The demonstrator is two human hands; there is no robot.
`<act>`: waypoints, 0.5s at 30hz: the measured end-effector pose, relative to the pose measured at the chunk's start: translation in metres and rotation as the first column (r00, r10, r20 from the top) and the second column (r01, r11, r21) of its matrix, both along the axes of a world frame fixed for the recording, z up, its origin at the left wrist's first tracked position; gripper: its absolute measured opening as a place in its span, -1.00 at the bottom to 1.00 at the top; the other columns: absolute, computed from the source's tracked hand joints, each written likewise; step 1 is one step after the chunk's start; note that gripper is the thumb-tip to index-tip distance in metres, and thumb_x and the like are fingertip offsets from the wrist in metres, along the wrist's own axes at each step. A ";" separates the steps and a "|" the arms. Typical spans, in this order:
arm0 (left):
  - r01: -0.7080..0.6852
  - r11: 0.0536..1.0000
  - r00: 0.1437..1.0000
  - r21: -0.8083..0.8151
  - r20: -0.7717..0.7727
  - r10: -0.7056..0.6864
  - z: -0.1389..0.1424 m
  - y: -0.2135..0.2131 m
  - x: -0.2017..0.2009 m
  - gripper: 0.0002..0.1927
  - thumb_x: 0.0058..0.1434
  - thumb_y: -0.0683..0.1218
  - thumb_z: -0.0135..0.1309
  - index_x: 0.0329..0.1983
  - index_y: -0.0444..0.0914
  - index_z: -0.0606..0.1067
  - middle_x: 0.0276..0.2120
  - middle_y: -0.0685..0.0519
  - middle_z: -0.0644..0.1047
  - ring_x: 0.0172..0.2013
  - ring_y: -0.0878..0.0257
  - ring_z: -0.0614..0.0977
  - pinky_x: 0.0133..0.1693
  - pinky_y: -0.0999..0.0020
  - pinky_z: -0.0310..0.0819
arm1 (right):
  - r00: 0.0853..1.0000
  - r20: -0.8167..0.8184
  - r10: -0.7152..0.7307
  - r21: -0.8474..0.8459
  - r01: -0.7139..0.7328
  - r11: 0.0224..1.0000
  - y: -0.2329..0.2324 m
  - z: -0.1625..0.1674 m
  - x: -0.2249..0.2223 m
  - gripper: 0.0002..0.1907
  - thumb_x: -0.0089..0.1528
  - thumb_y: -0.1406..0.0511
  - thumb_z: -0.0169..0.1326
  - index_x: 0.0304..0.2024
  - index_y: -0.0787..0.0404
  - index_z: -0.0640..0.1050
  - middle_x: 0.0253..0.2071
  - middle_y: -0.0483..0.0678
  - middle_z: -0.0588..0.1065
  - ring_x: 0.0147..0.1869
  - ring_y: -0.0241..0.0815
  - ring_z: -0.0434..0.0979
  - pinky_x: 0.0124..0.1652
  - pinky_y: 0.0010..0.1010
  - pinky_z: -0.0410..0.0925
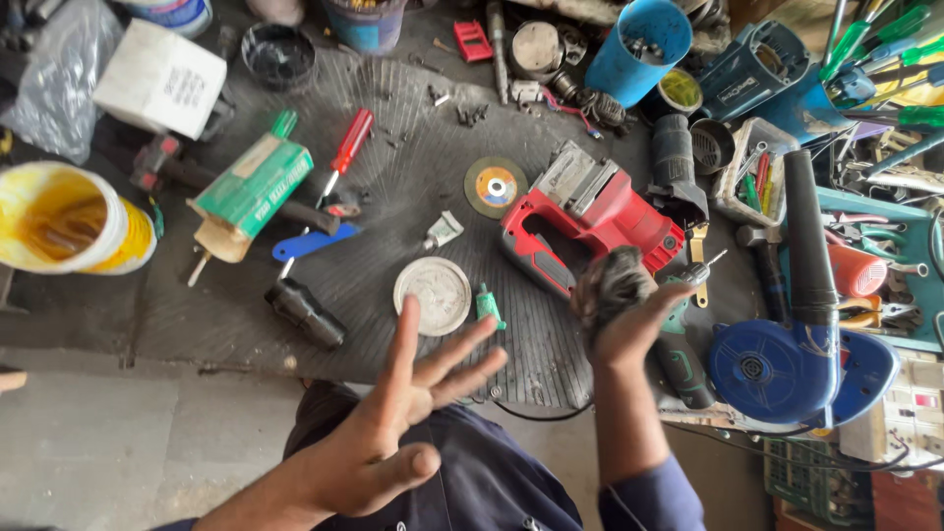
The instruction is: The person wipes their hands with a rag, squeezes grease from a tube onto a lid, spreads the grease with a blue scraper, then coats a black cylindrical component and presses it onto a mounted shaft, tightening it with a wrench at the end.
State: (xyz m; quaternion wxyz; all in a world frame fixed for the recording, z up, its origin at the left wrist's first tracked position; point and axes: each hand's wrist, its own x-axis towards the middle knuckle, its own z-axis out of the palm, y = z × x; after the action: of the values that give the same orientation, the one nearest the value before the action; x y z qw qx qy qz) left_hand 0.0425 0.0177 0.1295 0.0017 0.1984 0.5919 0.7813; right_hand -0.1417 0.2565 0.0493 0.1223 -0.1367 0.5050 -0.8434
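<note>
left hand [393,433] spread empty above mat edge [393,379]; right hand [629,329] grips dark rag [608,283] beside red tool [590,221].

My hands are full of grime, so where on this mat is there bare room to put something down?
Bare mat lies between the red screwdriver and the grinding disc, and below the green box left of the round metal lid. The right side, around the red tool housing and blue blower, is crowded.

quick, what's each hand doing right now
left hand: open, fingers spread, holding nothing
right hand: closed on a dark rag
</note>
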 end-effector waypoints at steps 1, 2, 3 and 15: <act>-0.137 0.966 0.984 -0.221 -0.145 0.107 0.000 -0.004 -0.007 -0.17 0.45 0.26 -0.05 0.52 -0.03 -0.23 0.50 -0.25 0.17 0.47 -0.21 0.33 0.46 -0.06 0.14 | 0.974 0.212 0.076 -0.197 -0.033 0.980 -0.001 0.006 -0.003 0.03 0.28 -0.47 -0.47 -0.20 0.33 0.47 -0.40 -0.02 0.48 -0.40 -0.15 0.45 -0.41 -0.38 0.30; -0.295 0.867 0.937 -0.402 -0.302 0.179 0.000 -0.005 -0.012 -0.28 0.51 0.19 -0.07 0.58 -0.09 -0.04 0.48 -0.19 0.27 0.47 -0.15 0.37 0.47 -0.07 0.14 | 0.919 0.387 0.080 -0.160 -0.018 0.987 -0.005 0.010 0.003 0.05 0.18 -0.50 -0.49 -0.10 0.27 0.49 -0.29 -0.01 0.53 -0.30 -0.09 0.51 -0.37 -0.30 0.35; -0.393 0.743 0.891 -0.543 -0.426 0.160 -0.003 -0.002 -0.020 -0.29 0.42 0.18 0.00 0.52 -0.09 0.06 0.44 -0.14 0.30 0.41 -0.13 0.40 0.41 -0.09 0.18 | 0.829 0.555 0.063 -0.116 0.002 0.993 -0.013 0.014 0.013 0.11 0.08 -0.52 -0.51 0.00 0.22 0.51 -0.18 0.00 0.57 -0.19 -0.03 0.58 -0.34 -0.22 0.40; -0.794 0.299 0.606 -0.529 -0.656 0.449 -0.040 -0.112 -0.078 -0.76 0.22 -0.28 -0.07 -0.04 -0.30 0.44 -0.19 -0.09 0.54 -0.15 -0.07 0.62 -0.16 0.08 0.54 | 0.956 -0.064 0.285 0.827 -0.109 0.551 -0.024 0.022 0.041 -0.40 0.18 0.01 0.21 0.16 0.21 0.57 0.34 0.05 0.40 0.29 -0.02 0.54 0.20 -0.16 0.44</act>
State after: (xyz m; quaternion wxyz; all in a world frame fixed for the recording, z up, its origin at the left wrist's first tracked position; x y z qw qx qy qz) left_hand -0.0358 -0.0941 0.0895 -0.3387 0.0727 0.8844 0.3126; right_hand -0.1002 0.2323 0.0712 0.2165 -0.2011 0.8266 -0.4791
